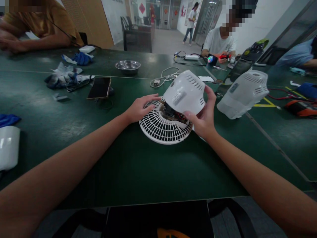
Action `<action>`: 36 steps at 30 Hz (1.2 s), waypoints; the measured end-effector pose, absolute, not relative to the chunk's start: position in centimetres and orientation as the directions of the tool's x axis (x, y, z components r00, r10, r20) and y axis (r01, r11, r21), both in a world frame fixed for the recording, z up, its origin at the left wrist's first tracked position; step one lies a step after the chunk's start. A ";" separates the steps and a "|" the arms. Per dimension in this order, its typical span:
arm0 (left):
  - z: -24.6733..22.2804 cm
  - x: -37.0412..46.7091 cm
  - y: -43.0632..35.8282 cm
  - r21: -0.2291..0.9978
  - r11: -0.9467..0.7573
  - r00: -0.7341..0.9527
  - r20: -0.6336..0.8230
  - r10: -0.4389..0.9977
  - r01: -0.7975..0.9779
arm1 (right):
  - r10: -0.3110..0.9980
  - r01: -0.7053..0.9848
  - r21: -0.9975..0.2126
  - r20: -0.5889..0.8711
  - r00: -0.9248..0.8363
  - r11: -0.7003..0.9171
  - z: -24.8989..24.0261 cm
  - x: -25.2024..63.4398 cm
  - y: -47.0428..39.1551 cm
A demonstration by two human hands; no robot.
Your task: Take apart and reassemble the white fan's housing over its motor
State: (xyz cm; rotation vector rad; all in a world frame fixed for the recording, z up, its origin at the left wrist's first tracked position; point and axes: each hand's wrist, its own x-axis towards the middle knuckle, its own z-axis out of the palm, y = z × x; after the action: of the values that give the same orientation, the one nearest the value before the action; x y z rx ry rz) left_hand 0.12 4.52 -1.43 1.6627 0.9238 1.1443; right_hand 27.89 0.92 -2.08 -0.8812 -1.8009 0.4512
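Observation:
A white plastic housing [185,91] is tilted over a round white fan grille [164,130] that lies on the green table. My right hand [204,115] grips the housing at its right side, thumb in front and fingers behind. Between housing and grille, a dark motor with wires [170,112] shows in part. My left hand [142,107] rests at the grille's upper left rim with its fingers apart, holding nothing. A second white housing [245,94] stands to the right of my right hand.
Beyond the grille lie a white cable [164,77] and a metal bowl [127,66]. A phone [99,88] and crumpled gloves [65,76] are at left, a white object [9,147] at the near left. An orange tool [302,108] lies right. Other people sit around the table [148,175].

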 end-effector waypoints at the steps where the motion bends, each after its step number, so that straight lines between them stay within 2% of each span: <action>1: -1.1 0.5 4.3 0.938 -0.334 0.321 0.290 0.902 0.093 | 0.743 0.353 -0.657 0.629 -0.228 0.666 -2.1 27.9 0.8; 8: 0.0 2.6 2.9 0.975 -0.213 0.234 0.222 0.946 -0.065 | 0.761 0.373 -0.664 0.585 -0.281 0.648 -2.1 28.3 0.8; 19: -0.6 2.1 2.8 0.974 -0.210 0.241 0.226 0.944 -0.091 | 0.688 0.473 -0.515 0.636 -0.349 0.716 -1.6 28.1 0.7; 30: -0.5 1.3 3.6 0.944 -0.326 0.391 0.285 0.875 0.042 | 0.690 0.519 -0.484 0.637 -0.344 0.705 -1.0 28.6 0.3; 36: -0.3 1.5 3.6 0.906 -0.412 0.404 0.341 0.848 0.099 | 0.708 0.469 -0.533 0.581 -0.402 0.704 -0.8 28.7 0.6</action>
State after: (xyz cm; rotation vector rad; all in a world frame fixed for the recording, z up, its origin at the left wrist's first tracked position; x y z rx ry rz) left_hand 1.51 3.57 -0.26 1.7926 0.8217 1.0851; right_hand 28.72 0.58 -0.84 -0.8964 -2.0720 0.3619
